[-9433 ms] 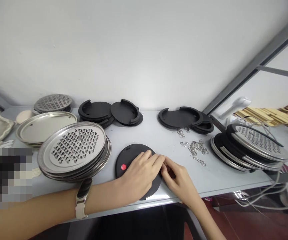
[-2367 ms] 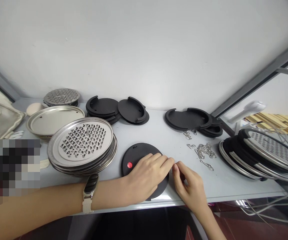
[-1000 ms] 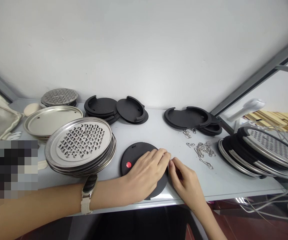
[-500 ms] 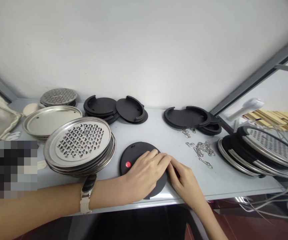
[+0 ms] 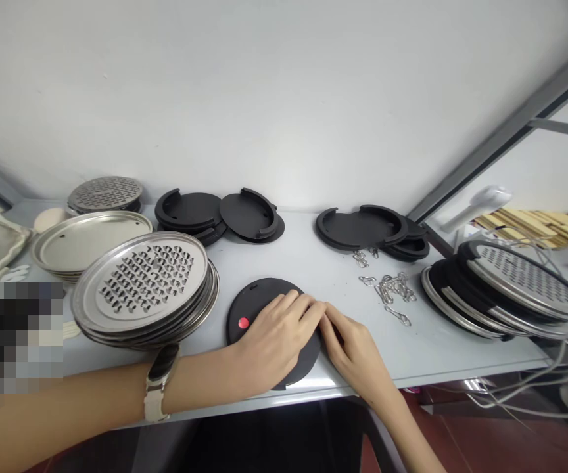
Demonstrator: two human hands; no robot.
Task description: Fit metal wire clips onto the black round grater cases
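Note:
A black round plastic base (image 5: 264, 294) with a red dot and a small slot lies near the table's front edge. My left hand (image 5: 275, 341) rests across it, palm down, with its fingers bent together over the right part. At the base's right edge, my right hand (image 5: 355, 351) is closed, thumb and fingers pressed together, its fingertips meeting those of my left hand. Whatever sits between the right fingertips is hidden. Just left of the base stands a stack of round metal graters (image 5: 148, 279). Loose wire clips (image 5: 393, 289) lie to the right.
Behind are shallow metal trays (image 5: 91, 240), another grater stack (image 5: 106, 194) and black rimmed bases (image 5: 190, 210). More black bases (image 5: 357, 226) lie back right. A stack of graters with black bases (image 5: 511, 289) stands at the right end, with white cables (image 5: 525, 410) below.
The whole view has shifted slightly, so things appear a little further left. Both hands keep the same place on the black base, with hardly any change in the fingers.

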